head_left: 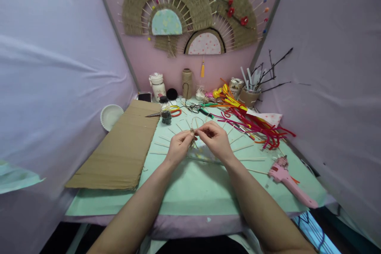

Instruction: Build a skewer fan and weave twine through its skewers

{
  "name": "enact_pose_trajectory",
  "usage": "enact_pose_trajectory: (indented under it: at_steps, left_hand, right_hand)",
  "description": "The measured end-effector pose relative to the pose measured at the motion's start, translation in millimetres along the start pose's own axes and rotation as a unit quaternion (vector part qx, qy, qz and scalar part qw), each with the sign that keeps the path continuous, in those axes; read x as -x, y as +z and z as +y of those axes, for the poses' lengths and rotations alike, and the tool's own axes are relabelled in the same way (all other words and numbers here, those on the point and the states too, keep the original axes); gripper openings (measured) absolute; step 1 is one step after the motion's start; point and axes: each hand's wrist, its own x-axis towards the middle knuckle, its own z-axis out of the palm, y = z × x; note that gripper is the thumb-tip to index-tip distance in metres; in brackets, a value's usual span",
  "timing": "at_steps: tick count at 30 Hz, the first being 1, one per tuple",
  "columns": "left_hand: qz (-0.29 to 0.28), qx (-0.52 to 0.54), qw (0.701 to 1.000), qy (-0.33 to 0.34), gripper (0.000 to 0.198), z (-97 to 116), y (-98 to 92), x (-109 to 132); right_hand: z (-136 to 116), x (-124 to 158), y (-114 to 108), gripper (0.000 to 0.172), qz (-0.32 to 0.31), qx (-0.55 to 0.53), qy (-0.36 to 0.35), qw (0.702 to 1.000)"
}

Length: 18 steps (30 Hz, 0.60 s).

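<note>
Over the middle of the table, my left hand [179, 145] pinches a small tassel-like bundle of jute twine [192, 141], its loose strands hanging down. My right hand [216, 139] is closed at the bundle's top, fingertips together on what looks like a strand of the same twine. A thin loop of it rises behind the fingers. Beneath both hands lies a half-round, pale patterned fan base [205, 153], partly covered by them. Thin pale sticks [244, 147] spread out from it on both sides and at the back.
Cardboard [119, 147] lies on the left, with scissors [153, 115] and a small dark jar [166, 116] beside it. A pink glue gun [290, 182] rests at right. Coloured pipe cleaners [256, 125] pile up behind it. A twine spool [187, 82] stands at the back, below woven fans [198, 4].
</note>
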Motion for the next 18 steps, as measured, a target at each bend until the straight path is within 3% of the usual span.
enact_pose_trajectory:
  at_steps: [5,18]
  left_hand:
    - [0.014,-0.002,1.000,-0.001,0.030,-2.3,1.7,-0.3]
    - [-0.013,-0.027,0.999,-0.016,0.035,-7.8,2.5,-1.3]
  right_hand:
    - [3.0,1.3,3.0,0.007,-0.012,-0.004,-0.011,1.000]
    - [5.0,-0.3,2.4,0.006,-0.032,0.078,-0.046,0.995]
